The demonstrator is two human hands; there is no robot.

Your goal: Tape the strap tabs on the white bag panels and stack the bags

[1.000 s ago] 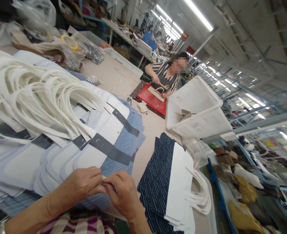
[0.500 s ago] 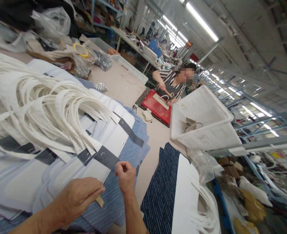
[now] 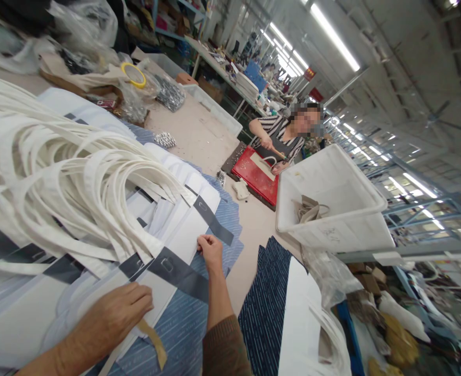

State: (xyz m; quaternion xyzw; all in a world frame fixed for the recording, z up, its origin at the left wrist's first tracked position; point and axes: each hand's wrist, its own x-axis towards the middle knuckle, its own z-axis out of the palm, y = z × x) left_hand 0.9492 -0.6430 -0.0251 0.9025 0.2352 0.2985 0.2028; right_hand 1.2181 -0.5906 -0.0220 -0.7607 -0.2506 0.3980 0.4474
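- Since half a second ago the right hand (image 3: 210, 250) has gone forward from above the dark band to the far edge of the top white panel (image 3: 175, 245), and the left hand (image 3: 118, 316) has drawn back toward the body, the tan strip (image 3: 154, 343) now trailing longer below it.
- Worktop (image 3: 193, 133): beige, running away from the viewer, covered on the near side by fanned stacks of blue striped and white pieces.
- White handle loops (image 3: 58, 172): a big heap lying over the left of those stacks, their ends fixed under dark grey bands.
- White bin (image 3: 332, 209): stands at the right of the worktop, tilted, with a scrap of tan webbing inside.
- Navy striped stack (image 3: 265, 308): lies just right of the right forearm, with white panels and more loops on its right side.
- Red board (image 3: 256, 175): beyond the bin; a co-worker's hands rest on it, one holding a hammer-like tool.
- Top white panel: lies on the blue striped stack, crossed by a dark grey band (image 3: 177, 274).
- Right hand: loosely curled, fingertips pressed on the panel's far edge, holding nothing that I can see.
- Left hand: fingers closed down on the panel's near edge, pinching the tan strip.
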